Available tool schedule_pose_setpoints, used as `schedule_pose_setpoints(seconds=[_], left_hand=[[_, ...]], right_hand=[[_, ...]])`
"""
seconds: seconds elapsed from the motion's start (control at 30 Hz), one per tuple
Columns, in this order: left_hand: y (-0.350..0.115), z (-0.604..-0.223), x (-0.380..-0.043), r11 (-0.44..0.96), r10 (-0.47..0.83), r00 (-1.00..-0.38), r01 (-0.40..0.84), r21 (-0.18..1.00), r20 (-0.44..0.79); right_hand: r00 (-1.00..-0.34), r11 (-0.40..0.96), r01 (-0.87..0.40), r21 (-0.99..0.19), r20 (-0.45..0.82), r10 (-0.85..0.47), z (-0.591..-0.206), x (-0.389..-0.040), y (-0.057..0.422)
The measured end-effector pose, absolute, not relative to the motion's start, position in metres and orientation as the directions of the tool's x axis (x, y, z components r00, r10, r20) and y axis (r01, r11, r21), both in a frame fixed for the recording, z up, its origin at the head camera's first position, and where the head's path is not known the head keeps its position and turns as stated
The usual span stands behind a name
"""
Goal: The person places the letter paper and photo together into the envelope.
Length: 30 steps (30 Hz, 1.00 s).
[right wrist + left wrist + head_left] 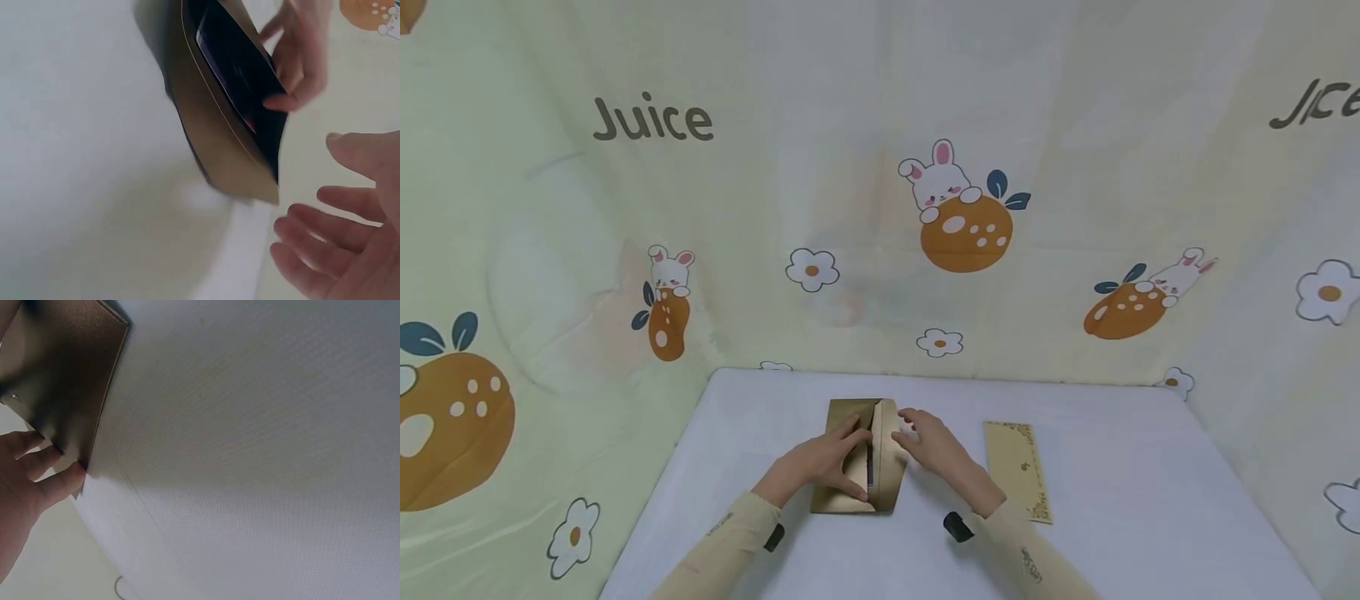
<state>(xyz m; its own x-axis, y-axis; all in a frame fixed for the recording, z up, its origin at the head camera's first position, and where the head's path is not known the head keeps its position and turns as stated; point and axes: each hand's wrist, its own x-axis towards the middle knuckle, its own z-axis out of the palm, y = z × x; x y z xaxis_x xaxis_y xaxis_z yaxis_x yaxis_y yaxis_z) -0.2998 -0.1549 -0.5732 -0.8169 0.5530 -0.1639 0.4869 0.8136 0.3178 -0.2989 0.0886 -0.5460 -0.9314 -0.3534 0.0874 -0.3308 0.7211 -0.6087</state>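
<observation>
A gold envelope-like pouch (891, 475) lies on the table, its flap folded out to the right and its mouth parted. In the right wrist view, a flat, glossy dark object (219, 69) with a pale edge sits inside the dark interior. My left hand (820, 462) rests on the pouch, thumb and fingers spread, with tips at the rim of the opening. The left wrist view shows its fingertips against the pouch edge. Just right of the flap is my right hand (938, 448), fingers apart and loosely bent, holding nothing.
A flat gold card-like piece (1011, 471) with an ornate border lies right of my right hand. White cloth covers the table (1120, 483). Behind it hangs a printed curtain (850, 183) with rabbits and oranges. A dark band (957, 527) shows at the right wrist.
</observation>
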Motion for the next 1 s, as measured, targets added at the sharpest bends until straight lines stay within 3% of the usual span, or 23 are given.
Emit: schedule_pose_setpoints(seconds=[0.23, 0.63, 1.0], left_hand=[[-0.155, -0.572, -0.298, 0.800, 0.567, -0.807, 0.492, 0.343, -0.166], [-0.157, -0.576, -0.297, 0.791, 0.575, -0.806, 0.501, 0.350, -0.145], [-0.156, -0.579, -0.301, 0.786, 0.577, -0.805, 0.503, 0.361, -0.136]], right_hand=[[-0.955, 0.812, -0.291, -0.506, 0.106, -0.276, -0.545, -0.292, 0.123], [-0.987, 0.805, -0.148, -0.575, 0.032, -0.159, -0.555, -0.276, 0.191], [-0.999, 0.878, 0.032, -0.477, -0.047, 0.010, -0.581, -0.261, 0.230]])
